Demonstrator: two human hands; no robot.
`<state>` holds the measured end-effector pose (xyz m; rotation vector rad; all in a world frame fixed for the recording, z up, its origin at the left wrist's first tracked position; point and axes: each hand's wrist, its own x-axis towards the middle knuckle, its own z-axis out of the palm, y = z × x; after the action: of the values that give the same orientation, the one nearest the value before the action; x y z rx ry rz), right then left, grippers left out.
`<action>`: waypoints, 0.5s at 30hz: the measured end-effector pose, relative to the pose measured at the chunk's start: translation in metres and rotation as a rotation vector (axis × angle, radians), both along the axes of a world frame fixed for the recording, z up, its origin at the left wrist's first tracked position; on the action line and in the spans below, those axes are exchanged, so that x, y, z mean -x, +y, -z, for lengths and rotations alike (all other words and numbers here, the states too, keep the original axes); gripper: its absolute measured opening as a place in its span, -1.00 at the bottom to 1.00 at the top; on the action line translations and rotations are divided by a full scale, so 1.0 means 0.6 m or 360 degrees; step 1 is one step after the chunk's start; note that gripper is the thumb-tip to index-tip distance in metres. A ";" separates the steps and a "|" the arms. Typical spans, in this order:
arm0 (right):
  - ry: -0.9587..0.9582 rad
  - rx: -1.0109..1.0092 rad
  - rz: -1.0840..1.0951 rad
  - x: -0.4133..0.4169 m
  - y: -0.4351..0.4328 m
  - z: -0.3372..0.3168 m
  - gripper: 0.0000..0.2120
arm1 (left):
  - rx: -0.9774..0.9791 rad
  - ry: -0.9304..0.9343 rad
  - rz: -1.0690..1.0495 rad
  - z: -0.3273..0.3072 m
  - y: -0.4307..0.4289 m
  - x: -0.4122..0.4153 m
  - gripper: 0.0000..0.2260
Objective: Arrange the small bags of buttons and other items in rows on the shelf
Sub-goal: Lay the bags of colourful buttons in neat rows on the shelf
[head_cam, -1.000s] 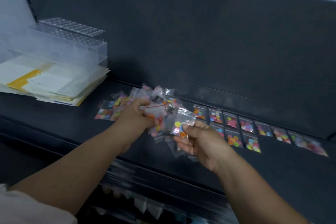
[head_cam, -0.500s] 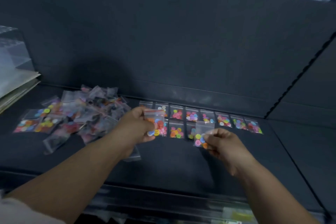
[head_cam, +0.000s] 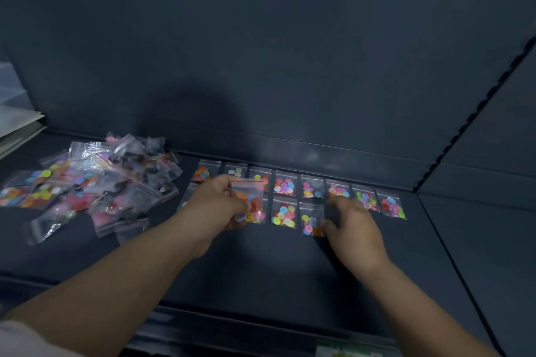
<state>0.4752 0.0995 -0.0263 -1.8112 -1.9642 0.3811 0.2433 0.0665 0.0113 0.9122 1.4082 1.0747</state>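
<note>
Back row [head_cam: 285, 185] on shelf [head_cam: 261, 269], along back panel [head_cam: 261, 66]. Front row [head_cam: 284, 213] just before back row, shorter, starting near its left end. Pile [head_cam: 95, 182] left of back row, same shelf. Papers [head_cam: 17, 127] beyond pile, farther left. Left hand [head_cam: 214, 206] holding bag [head_cam: 249, 200] over back row's left part. Right hand [head_cam: 353, 220] touching front row's right end.

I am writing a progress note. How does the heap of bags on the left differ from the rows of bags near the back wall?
In the heap bags overlap at many angles; in the rows they lie flat side by side. The heap includes bags with dark items; the rows show only bright buttons. Both are small clear bags on the dark shelf.
</note>
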 end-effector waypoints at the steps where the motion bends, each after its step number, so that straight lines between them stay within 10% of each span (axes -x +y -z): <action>1: -0.0046 -0.0044 -0.0126 -0.002 0.000 0.004 -0.68 | 0.0011 -0.0006 -0.0001 0.001 0.002 -0.004 -0.72; 15: -0.0110 -0.0153 -0.0551 -0.017 0.022 0.043 -0.77 | 0.0012 0.0088 0.0036 0.001 0.010 -0.045 -0.75</action>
<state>0.4855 0.1127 -0.0520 -1.4428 -2.3070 0.3270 0.2705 0.0727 0.0109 0.9568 1.4432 1.0334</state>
